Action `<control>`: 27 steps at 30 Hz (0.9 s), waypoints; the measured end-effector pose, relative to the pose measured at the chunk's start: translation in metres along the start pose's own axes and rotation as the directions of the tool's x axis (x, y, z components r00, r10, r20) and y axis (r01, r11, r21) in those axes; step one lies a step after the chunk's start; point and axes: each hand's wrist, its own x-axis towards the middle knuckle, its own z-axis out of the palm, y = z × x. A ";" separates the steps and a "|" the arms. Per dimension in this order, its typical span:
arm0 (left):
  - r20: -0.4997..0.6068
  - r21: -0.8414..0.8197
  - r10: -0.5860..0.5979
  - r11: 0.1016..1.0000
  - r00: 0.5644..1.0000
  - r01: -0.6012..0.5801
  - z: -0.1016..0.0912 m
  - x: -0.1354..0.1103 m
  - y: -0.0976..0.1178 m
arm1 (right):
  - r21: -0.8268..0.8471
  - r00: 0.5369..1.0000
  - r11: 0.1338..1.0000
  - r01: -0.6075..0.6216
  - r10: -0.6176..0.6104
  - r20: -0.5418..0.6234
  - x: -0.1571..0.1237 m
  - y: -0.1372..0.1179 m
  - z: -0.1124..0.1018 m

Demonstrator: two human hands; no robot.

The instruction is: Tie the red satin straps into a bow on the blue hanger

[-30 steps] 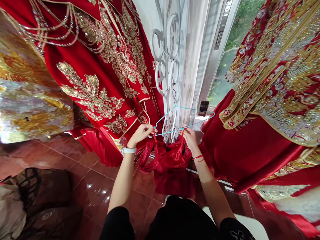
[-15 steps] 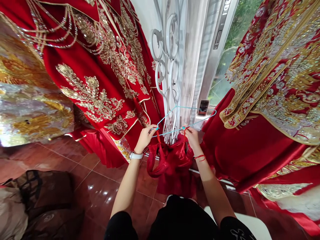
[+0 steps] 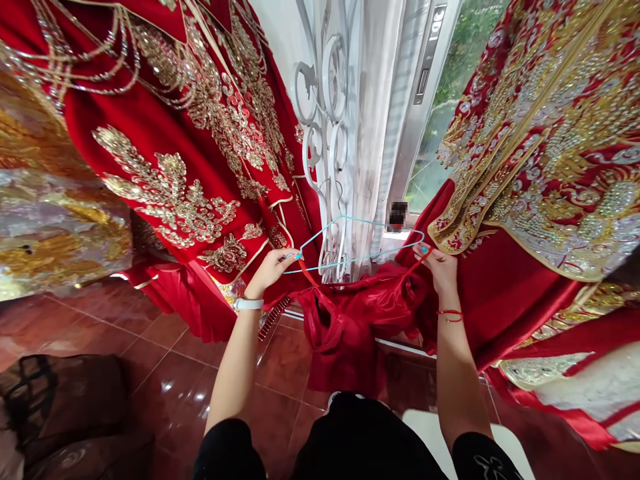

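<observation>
A thin light-blue wire hanger (image 3: 356,221) hangs from the white scrolled metal stand (image 3: 323,127). My left hand (image 3: 270,268) pinches its left corner, fingers closed on the wire and a thin red strap. My right hand (image 3: 436,261) is closed at the hanger's right end, gripping the other red strap. A plain red satin garment (image 3: 350,320) sags below the hanger between my hands, stretched wide. A white band is on my left wrist and a red string on my right.
Heavy red gowns with gold embroidery hang on the left (image 3: 190,133) and on the right (image 3: 540,167). A white sheer curtain (image 3: 373,120) and a window frame stand behind the stand. Dark bags (image 3: 65,407) lie on the glossy red-brown tiled floor at lower left.
My right hand slid from the middle of the hanger's bottom wire out to its right end, pulling the red garment wider. My left hand stayed at the left corner.
</observation>
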 end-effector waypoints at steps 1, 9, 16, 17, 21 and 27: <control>0.007 0.002 0.001 1.000 1.000 -0.001 -0.002 0.000 0.000 | -0.005 1.000 1.000 0.021 -0.021 0.017 0.004 -0.005 -0.002; 0.054 0.031 0.009 0.999 0.998 -0.011 -0.008 -0.006 0.006 | -0.220 0.965 0.947 0.233 -0.196 0.176 0.025 -0.039 0.012; 0.074 0.006 0.010 1.000 0.997 -0.010 -0.004 -0.006 0.007 | -0.423 0.858 0.801 0.425 -0.206 0.471 0.037 -0.071 0.026; 0.078 -0.003 0.008 1.000 0.997 -0.008 -0.004 -0.006 0.006 | -0.444 0.842 0.781 0.440 -0.186 0.507 0.038 -0.075 0.030; 0.038 -0.024 -0.011 1.000 0.999 0.012 -0.001 -0.007 0.003 | -0.476 0.803 0.754 0.452 -0.112 0.585 0.039 -0.084 0.045; 0.021 -0.040 -0.016 0.999 1.000 0.017 0.007 -0.004 0.000 | -0.427 0.785 0.799 0.424 -0.089 0.614 0.044 -0.080 0.057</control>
